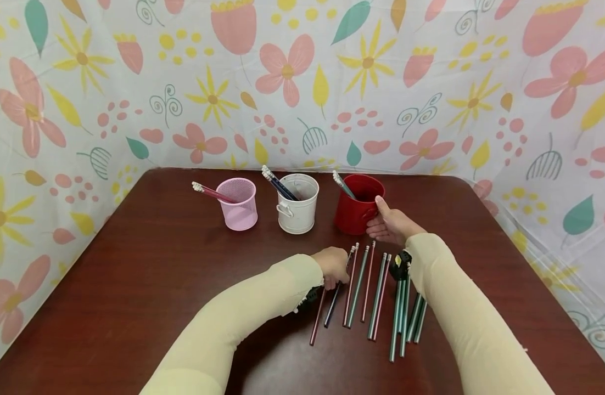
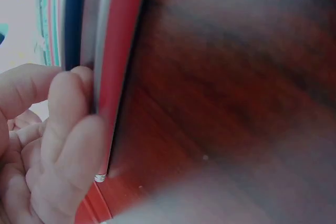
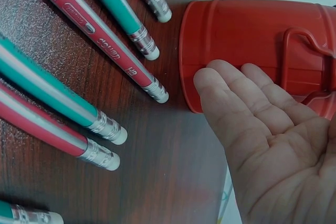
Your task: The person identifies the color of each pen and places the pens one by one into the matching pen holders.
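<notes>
My left hand (image 1: pixel 332 267) is among the pencils lying on the table, pinching a dark blue pencil (image 2: pixel 74 19) between thumb and fingers. Beside those fingers, in the left wrist view, runs a red pencil (image 2: pixel 122 51). My right hand (image 1: pixel 393 224) is at the right side of a red bucket (image 1: pixel 349 211), its thumb near the rim. In the right wrist view its fingers lie fairly straight against the bucket's side, below the wire handle (image 3: pixel 286 59). Green pencils (image 1: pixel 344 185) lean inside the red bucket.
A white bucket (image 1: pixel 297 216) holds dark blue pencils (image 1: pixel 281 186). Left of it, a pink mesh cup (image 1: pixel 240 216) holds red pencils (image 1: pixel 213 193). Several green and red pencils lie loose between my arms on the brown table (image 1: pixel 184 263). A patterned cloth (image 1: pixel 292 126) hangs behind.
</notes>
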Motion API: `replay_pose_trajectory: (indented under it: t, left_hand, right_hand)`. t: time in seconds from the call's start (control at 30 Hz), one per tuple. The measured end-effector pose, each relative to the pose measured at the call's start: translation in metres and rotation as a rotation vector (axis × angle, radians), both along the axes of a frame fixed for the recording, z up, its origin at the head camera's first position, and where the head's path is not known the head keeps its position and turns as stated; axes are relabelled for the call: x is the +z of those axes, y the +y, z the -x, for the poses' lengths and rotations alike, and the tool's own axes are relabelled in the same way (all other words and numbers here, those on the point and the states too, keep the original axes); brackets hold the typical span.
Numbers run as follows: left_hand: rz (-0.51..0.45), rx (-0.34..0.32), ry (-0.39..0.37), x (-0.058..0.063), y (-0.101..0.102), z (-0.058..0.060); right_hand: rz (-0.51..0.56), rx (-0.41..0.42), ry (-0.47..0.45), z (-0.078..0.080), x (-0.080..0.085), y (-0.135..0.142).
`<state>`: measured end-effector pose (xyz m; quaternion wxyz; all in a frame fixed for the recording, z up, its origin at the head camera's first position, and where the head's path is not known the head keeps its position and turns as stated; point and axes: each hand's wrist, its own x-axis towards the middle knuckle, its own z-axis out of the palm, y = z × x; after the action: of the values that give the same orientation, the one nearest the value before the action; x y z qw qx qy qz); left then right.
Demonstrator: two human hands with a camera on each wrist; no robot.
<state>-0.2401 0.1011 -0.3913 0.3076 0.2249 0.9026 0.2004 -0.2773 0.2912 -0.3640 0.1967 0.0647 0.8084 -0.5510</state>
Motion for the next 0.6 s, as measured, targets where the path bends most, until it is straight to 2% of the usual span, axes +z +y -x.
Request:
replay_pose_trajectory:
  t: [0.2, 0.3, 0.4, 0.6]
  left_hand:
    - [-0.065, 0.025, -0.032, 0.002, -0.006, 0.004]
    - [-0.123, 0.061, -0.04, 0.006, -0.009, 0.004]
    - [-0.226, 0.112, -0.092, 0.012, -0.014, 0.003]
    - [-0.5, 0.243, -0.273, 0.016, -0.017, 0.0]
  right_hand:
    - [0.006, 0.013, -0.005, 0.001, 0.0, 0.0]
    - [0.008, 0.015, 0.0, 0.002, -0.001, 0.0]
    - [0.013, 0.015, -0.001, 0.002, -0.001, 0.001]
    - [0.037, 0.006, -0.01, 0.003, -0.001, 0.002]
